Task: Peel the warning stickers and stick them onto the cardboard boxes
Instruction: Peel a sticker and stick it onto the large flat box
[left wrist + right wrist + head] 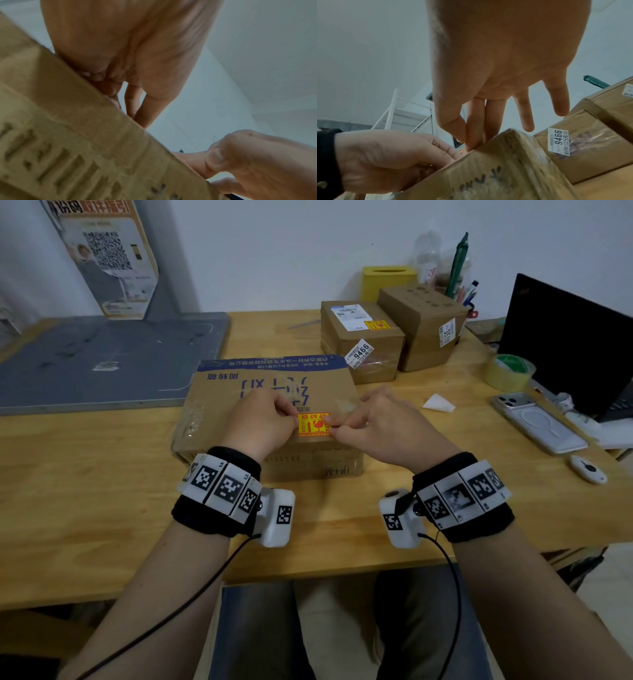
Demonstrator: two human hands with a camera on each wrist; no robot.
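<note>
Both hands, left (262,419) and right (376,422), seemingly pinch the warning sticker (313,424) atop the shut cardboard box (239,392).

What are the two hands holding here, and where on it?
The warning sticker: left hand pinches its left edge, right hand its right edge, over the large box.

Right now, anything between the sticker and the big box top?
Nothing visible. The sticker lies over the near part of the big box top, left hand and right hand pinching its ends.
</note>
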